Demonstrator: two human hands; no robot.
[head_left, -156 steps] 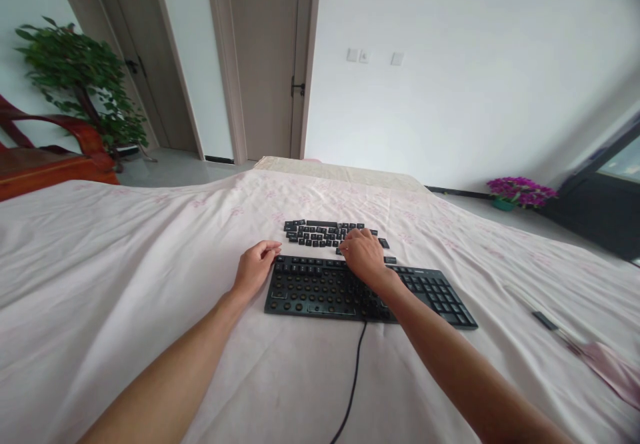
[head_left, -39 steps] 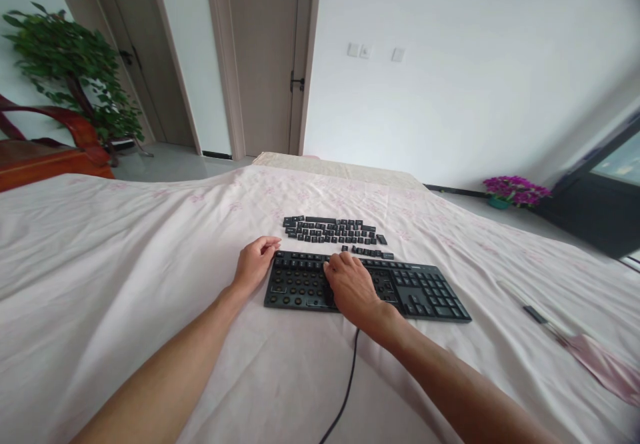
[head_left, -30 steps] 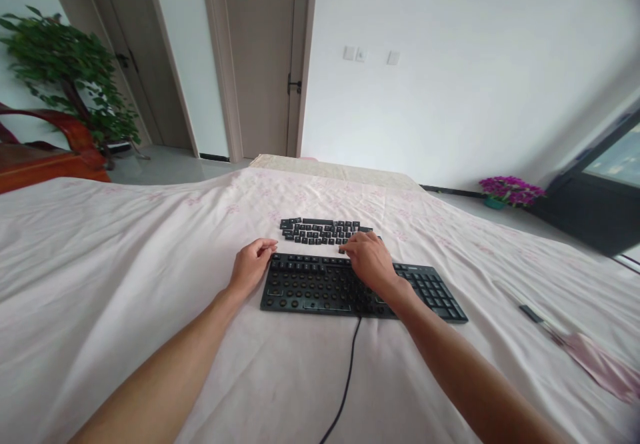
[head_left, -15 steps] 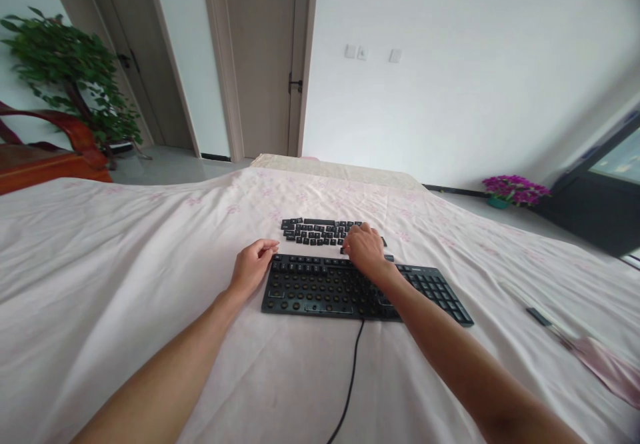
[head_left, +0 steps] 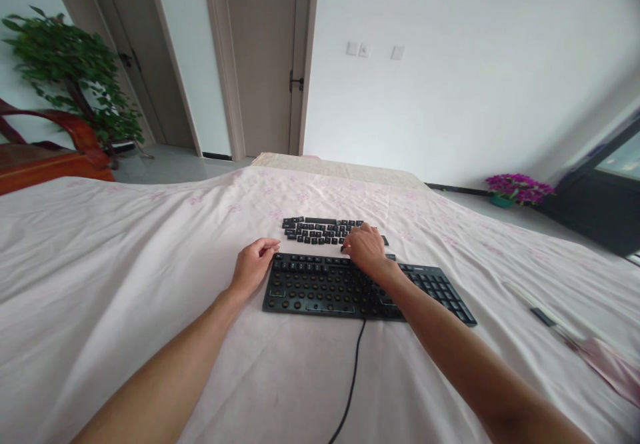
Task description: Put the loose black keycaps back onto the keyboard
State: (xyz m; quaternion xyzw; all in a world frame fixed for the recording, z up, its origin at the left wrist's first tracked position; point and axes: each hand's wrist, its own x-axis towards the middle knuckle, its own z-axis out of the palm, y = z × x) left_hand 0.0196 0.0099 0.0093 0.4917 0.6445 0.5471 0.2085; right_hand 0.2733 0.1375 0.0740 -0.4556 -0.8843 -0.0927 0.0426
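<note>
- Sitting on the flowery cloth [head_left: 250, 384]: a black keyboard [head_left: 320, 291], lots of caps off the main section.
- Loose keycaps [head_left: 321, 221] are laid out in rows just past it.
- Right hand [head_left: 367, 251] is over the top edge, fingers bunched at one small cap [head_left: 343, 249], can't tell if it's gripped.
- Left hand [head_left: 253, 264] is by the top-left corner, fingers close together, can't tell if they've got anything.

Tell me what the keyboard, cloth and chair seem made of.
The keyboard: probably black plastic, low sheen, by its molded-looking shape.
The cloth: matte fabric, by its soft folds and creases.
The chair: likely wood, varnished reddish brown, by the glossy look of its armrest.
</note>
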